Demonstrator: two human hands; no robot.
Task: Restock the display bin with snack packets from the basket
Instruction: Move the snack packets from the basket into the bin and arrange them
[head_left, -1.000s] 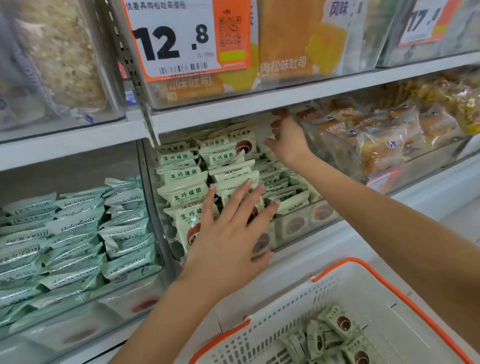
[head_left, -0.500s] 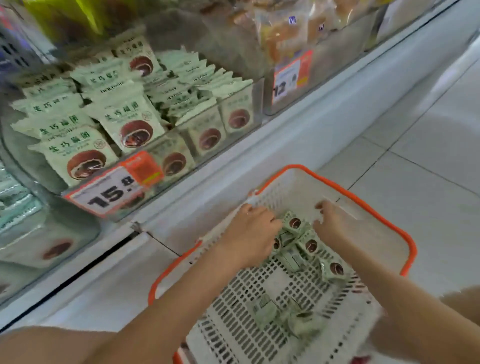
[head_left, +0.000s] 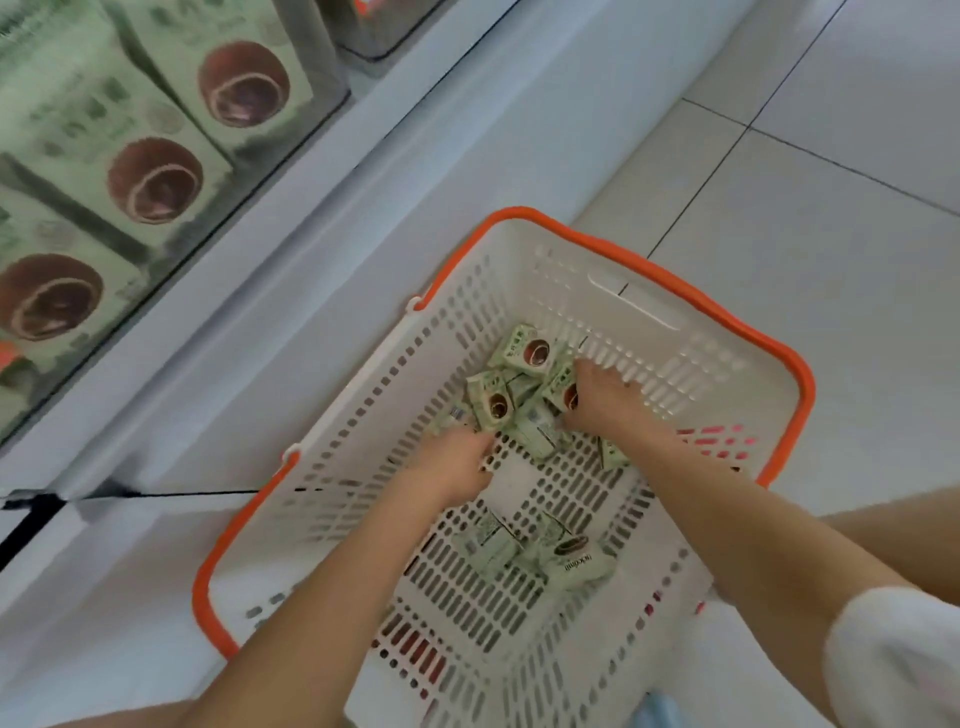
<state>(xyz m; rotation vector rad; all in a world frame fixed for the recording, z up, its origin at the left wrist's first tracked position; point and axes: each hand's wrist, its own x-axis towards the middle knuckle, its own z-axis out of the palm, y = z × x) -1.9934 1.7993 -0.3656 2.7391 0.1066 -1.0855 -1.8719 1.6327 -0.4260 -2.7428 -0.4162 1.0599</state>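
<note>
1. Leftmost, the display bin (head_left: 332, 78) sits on the shelf with its clear front wall facing the aisle; green packets (head_left: 156, 171) stand upright against that wall, likely so the printed faces read from outside. Its open top is out of view, so I cannot tell how much room is left inside.
2. Below it, the white shelf base (head_left: 311, 291) runs just beside the basket's orange rim (head_left: 587, 236), which keeps the carry from basket to bin short.
3. Next, the left hand (head_left: 447, 470) reaches into the white basket (head_left: 332, 499) at the near edge of the packet pile (head_left: 519, 395). Its fingers curl downward among the packets, but the tips are hidden, so I cannot tell whether it grips one.
4. Across the pile, the right hand (head_left: 605, 397) lies palm-down on the packets, fingers spread toward the far wall. It seems to press or gather rather than pinch anything.
5. Nearer the person, a few loose packets (head_left: 540, 551) lie flat on the slotted floor, apart from both hands.
6. Rightward, the tiled floor (head_left: 831, 208) offers open room, and the basket's tall walls mean any lift must go straight up first.
</note>
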